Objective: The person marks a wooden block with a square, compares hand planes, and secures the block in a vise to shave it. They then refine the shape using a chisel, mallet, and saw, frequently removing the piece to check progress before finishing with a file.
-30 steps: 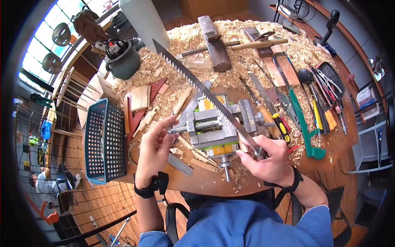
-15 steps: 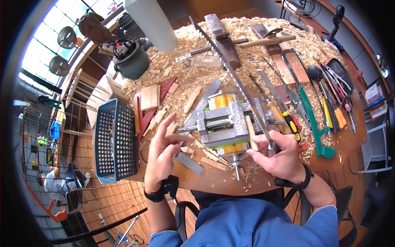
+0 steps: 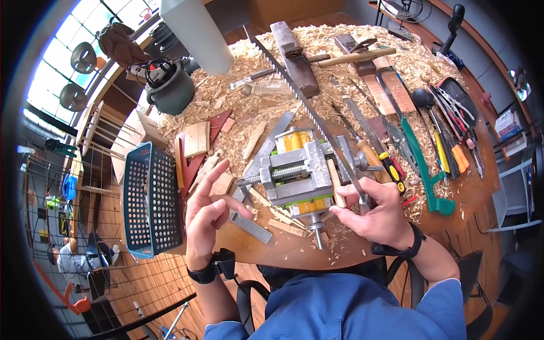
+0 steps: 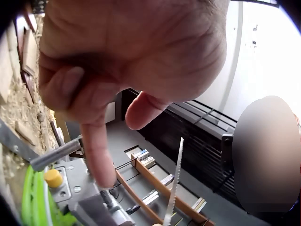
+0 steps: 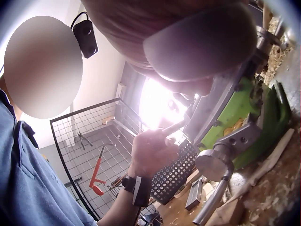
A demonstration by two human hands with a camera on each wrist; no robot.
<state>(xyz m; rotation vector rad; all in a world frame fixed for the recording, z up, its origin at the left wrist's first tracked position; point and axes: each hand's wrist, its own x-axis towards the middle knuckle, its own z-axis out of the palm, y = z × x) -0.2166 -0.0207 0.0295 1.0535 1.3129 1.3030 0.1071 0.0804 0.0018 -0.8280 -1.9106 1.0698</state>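
Note:
My right hand [image 3: 378,212] grips a saw blade [image 3: 306,105] by its near end, the long toothed blade slanting up and left over the vise. A small wooden stick [image 3: 335,184] stands at the right side of the vise's jaws, its near end right at my right thumb. The metal drill-press vise [image 3: 294,170], with yellow and green parts, sits on the table before me. My left hand [image 3: 207,218] is raised left of the vise, index finger extended and nothing held. In the left wrist view the saw blade [image 4: 174,188] rises beyond that finger.
Wood shavings [image 3: 238,102] cover the far table. A perforated blue basket [image 3: 136,209] stands left. Right lie a green-handled saw [image 3: 419,164], screwdrivers [image 3: 391,167] and pliers [image 3: 453,110]. Wooden planes [image 3: 297,68] and a hammer [image 3: 357,58] lie at the back.
My left hand has drawn back from the vise's screw end and its index finger has straightened. The saw blade has turned and its tip moved right, uncovering the stick.

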